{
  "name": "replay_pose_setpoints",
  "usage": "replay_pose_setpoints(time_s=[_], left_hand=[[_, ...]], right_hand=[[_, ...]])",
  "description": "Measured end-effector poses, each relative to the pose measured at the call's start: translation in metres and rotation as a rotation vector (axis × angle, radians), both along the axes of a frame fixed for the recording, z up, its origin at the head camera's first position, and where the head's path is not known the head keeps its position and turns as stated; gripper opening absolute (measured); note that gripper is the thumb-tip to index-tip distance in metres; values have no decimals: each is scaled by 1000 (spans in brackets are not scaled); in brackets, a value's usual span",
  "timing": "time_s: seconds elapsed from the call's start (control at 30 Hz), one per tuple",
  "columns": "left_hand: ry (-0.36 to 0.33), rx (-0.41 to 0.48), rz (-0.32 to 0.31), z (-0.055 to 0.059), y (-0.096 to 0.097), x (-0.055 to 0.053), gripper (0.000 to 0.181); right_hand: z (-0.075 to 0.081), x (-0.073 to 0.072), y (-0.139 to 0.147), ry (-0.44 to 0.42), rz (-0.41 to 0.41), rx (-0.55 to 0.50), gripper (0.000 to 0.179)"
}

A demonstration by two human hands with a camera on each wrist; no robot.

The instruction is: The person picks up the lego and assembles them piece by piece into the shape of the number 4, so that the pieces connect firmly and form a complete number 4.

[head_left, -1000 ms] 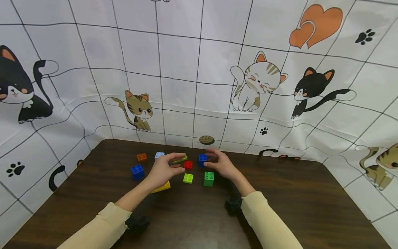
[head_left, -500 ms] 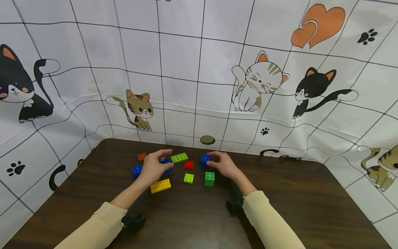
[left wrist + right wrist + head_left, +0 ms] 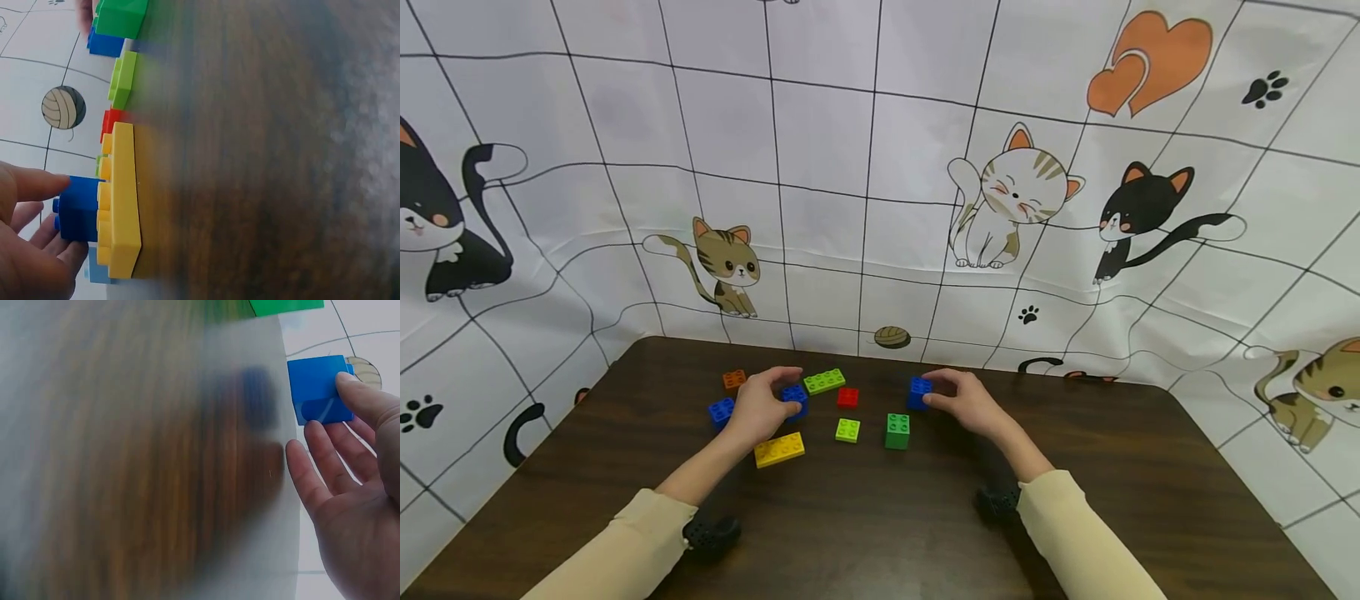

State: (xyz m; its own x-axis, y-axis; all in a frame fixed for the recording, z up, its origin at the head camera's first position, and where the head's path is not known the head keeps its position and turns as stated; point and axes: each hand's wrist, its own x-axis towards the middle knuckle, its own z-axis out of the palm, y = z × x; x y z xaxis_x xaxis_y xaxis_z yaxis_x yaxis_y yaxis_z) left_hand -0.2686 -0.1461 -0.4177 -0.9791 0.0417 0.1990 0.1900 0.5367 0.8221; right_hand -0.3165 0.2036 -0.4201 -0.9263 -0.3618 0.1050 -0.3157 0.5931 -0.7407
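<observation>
A dark brown, wood-grained table point(image 3: 880, 525) takes up the near ground, and two pale yellow sleeves point(image 3: 617, 550) reach in over it, with a black device point(image 3: 711, 533) by the left wrist. Nearest of the bricks are a yellow brick point(image 3: 778, 450) on the left, a low lime brick point(image 3: 847, 430) in the middle and a green block point(image 3: 897, 431) on the right. Just beyond the yellow one, the left hand point(image 3: 758, 411) has thumb and fingers on opposite sides of the middle blue block point(image 3: 80, 209); how firmly, I cannot tell. Farther right, past the green block, the right hand point(image 3: 966, 406) pinches the right blue block point(image 3: 319, 390) between thumb and fingertips, its lowest finger apart; whether the block is off the table I cannot tell. Both blocks should be light, stiff, slightly slippery and hard to break, best held by the flat side walls below the studs. They look boxy, smooth and deep blue, with round studs on top. Beyond lie a red brick point(image 3: 847, 397), a long lime brick point(image 3: 824, 382) and, at far left, an orange brick point(image 3: 733, 380). Behind everything hangs a white curtain point(image 3: 827, 150) with black grid lines and cartoon cats
</observation>
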Motion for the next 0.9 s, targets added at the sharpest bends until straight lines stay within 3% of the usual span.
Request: replay_pose_setpoints(time_s=[0.37, 0.63, 0.9], left_hand=[[-31, -36, -18, -3, -3, -3, 52], [-100, -33, -1, -3, -7, -1, 50], [-154, -108, -1, -2, -7, -4, 46]], right_hand=[[3, 22, 43, -12, 42, -8, 38], [6, 39, 50, -24, 79, -30, 39], [1, 46, 53, -46, 120, -18, 39]])
